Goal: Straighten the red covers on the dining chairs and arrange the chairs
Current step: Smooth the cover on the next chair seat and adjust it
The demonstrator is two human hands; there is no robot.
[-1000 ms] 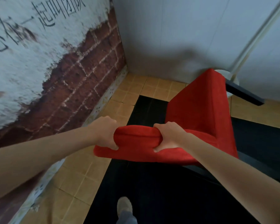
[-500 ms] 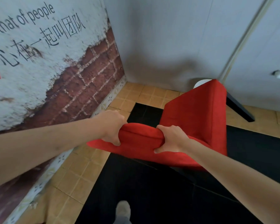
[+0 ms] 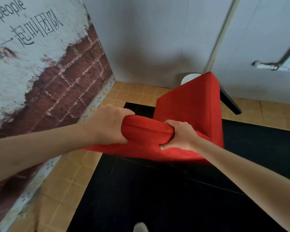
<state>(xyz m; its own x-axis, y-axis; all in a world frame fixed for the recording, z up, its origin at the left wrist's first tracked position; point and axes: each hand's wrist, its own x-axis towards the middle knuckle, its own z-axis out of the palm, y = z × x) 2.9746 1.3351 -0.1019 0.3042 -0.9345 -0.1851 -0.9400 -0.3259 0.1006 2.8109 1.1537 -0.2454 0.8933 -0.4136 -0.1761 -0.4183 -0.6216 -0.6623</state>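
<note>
1. Centrally in the frame, the left hand [image 3: 110, 125] and right hand [image 3: 180, 135] each grip the chair's top edge, fingers curled round the red cover [image 3: 187, 113].
2. Between both hands lies the bunched cover edge; one dark chair leg [image 3: 229, 102] sticks out upper right.

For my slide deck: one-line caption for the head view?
Both hands, left hand and right hand, grip the top of a tilted red-covered dining chair near a brick-print wall.
</note>
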